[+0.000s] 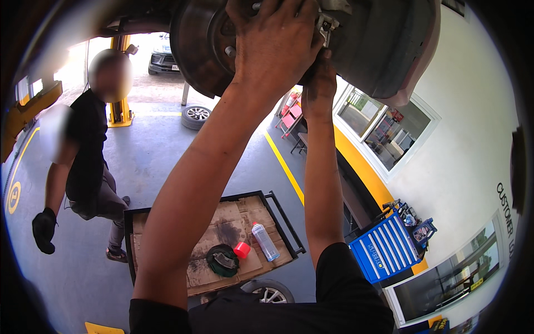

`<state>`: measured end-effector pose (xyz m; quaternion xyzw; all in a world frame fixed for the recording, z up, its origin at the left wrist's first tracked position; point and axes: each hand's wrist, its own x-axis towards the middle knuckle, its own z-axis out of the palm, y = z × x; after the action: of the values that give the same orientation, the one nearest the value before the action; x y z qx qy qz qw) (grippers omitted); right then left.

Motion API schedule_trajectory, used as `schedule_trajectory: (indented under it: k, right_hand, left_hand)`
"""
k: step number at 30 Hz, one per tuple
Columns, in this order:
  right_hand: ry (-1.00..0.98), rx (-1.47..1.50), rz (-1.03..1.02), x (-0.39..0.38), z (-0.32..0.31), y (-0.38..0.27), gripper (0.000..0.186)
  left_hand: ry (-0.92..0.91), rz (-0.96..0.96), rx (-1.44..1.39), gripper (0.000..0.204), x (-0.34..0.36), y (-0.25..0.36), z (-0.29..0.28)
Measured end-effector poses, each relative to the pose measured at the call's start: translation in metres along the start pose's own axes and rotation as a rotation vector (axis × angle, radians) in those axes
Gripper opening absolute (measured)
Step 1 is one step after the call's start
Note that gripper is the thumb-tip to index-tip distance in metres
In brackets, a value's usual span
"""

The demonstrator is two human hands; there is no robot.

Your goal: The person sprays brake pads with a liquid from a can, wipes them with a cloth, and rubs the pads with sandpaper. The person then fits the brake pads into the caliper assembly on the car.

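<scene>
"Holding anything, those 2 hands?"

"The left hand (pixel 273 47) overlaps the right side of the brake disc (pixel 194 50); the right hand (pixel 320 86) is just right of it, near a metal part (pixel 327 28). Some fingertips are hidden, so I can't say whether either grasps anything."

"Where's the disc?"

"Left of the dark wheel-arch liner (pixel 384 50)."

"And around?"

"Near, a cardboard-topped counter (pixel 250 214) bears a spray can (pixel 265 242) and a red cap (pixel 242 250); a blue tool chest (pixel 385 247) stands right, a wheel (pixel 196 115) lies far."
</scene>
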<state>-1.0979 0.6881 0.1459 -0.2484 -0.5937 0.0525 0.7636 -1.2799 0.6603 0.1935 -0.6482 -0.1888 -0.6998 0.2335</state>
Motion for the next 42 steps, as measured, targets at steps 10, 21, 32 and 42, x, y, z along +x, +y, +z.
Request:
schedule_trajectory:
  k: [10,21,32,42]
  right_hand:
    - [-0.107,-0.055,0.036,0.011,0.003,-0.041,0.030]
    - [-0.182,-0.021,0.120,0.011,0.000,-0.048,0.029]
    - [-0.155,-0.169,0.072,0.009,-0.005,-0.057,0.030]
    - [0.014,-0.968,-0.782,0.019,0.013,-0.101,0.030]
  left_hand:
    - [0.035,-0.002,0.036,0.032,0.000,-0.001,0.008]
    - [0.014,-0.017,0.056,0.034,-0.001,0.000,0.006]
    - [0.023,-0.021,0.043,0.030,-0.002,0.002,0.006]
    - [0.036,0.009,0.003,0.030,-0.003,0.002,0.003]
